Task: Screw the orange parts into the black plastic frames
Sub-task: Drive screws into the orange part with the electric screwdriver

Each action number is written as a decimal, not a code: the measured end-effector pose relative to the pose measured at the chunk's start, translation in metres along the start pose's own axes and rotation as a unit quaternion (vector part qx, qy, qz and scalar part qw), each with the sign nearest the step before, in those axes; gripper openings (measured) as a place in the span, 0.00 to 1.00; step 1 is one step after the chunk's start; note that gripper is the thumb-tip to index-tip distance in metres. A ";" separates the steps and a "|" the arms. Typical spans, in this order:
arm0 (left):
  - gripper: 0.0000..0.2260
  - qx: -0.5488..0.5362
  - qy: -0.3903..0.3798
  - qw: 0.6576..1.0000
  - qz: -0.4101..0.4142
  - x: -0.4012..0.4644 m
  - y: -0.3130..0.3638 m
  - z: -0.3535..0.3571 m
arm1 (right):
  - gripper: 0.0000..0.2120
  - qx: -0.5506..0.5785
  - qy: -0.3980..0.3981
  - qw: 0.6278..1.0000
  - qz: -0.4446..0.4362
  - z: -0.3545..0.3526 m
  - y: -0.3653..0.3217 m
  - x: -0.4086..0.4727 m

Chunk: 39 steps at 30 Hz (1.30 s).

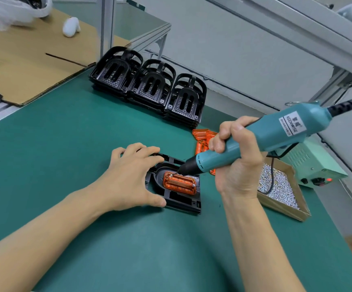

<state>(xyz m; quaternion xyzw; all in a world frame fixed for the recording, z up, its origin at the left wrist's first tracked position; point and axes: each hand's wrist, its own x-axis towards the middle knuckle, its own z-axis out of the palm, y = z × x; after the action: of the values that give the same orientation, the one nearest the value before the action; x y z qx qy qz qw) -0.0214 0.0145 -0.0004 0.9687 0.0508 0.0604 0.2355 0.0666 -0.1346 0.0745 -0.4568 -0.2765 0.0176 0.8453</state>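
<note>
The right hand has its fingers wrapped tight round the barrel of a teal electric screwdriver, which slants down to the left so that its black nose and bit meet the near-left corner of the orange part. A screw seems to sit under the bit, though it is too small to be sure. That orange part lies seated in the black frame, flat on the green counter. The left hand lies spread over the frame's left side, fingers straight and pressing down along its far edge, thumb against its near edge, holding nothing.

Just beyond the right knuckles rests a small heap of spare orange parts. To the right of that hand a shallow cardboard tray of screws stands, with a pale green power box beside it, its red lamp lit. Farther off, three stacks of black frames line the counter's edge, and a sheet of cardboard lies well to the left.
</note>
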 end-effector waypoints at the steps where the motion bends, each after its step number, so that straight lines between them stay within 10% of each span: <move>1: 0.47 0.000 0.000 1.000 0.000 0.000 0.000 0.000 | 0.08 -0.004 -0.003 1.000 -0.001 0.001 0.000 0.000; 39: 0.45 -0.001 0.012 1.000 -0.004 0.003 0.000 0.000 | 0.05 -0.105 -0.175 0.978 0.052 0.012 0.007 0.016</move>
<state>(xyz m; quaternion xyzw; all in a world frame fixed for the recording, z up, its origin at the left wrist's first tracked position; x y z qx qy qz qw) -0.0184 0.0152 -0.0003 0.9676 0.0576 0.0707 0.2356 0.0759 -0.1172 0.0813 -0.5464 -0.3962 0.1119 0.7294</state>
